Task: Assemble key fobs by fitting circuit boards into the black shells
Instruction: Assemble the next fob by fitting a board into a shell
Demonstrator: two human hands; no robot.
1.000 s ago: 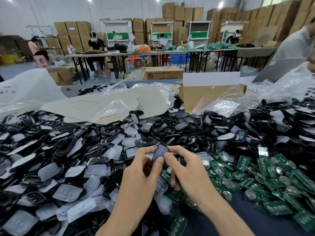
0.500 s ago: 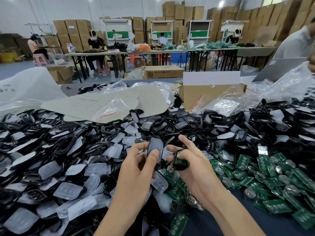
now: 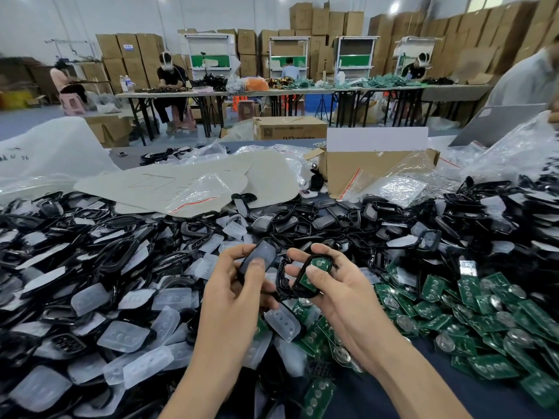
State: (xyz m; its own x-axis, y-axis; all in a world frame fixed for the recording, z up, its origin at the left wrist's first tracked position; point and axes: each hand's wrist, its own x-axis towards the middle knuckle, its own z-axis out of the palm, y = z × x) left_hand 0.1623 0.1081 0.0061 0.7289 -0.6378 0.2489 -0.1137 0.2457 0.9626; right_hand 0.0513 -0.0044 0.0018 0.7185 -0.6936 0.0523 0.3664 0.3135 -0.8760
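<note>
**One fob half in each hand above the parts heap**

Nearest the camera, a bare patch of the dark blue table (image 3: 393, 397) shows between scattered green boards. Just above it, the left hand (image 3: 233, 288) grips a smooth black cover (image 3: 260, 256), with the thumb laid on its face and the fingers curled behind. Just beside it, the right hand (image 3: 344, 291) holds a black shell (image 3: 304, 281) with a green circuit board (image 3: 320, 265) seated inside, and the thumb presses on the board's lower end. A thin black frame (image 3: 282, 281) hangs between the two hands; it seems to belong to the right hand's piece, though the view does not settle that.

Translucent button pads (image 3: 121, 337) are piled to the left of the forearms and loose circuit boards (image 3: 472, 313) to the right. Beyond the hands lies a wide heap of black shells and frames (image 3: 305, 222). Behind the heap are clear plastic bags (image 3: 196, 192) and an open cardboard box (image 3: 363, 169). Farther back, seated workers (image 3: 169, 77) sit at long tables (image 3: 272, 92) before stacked cartons (image 3: 326, 22).
</note>
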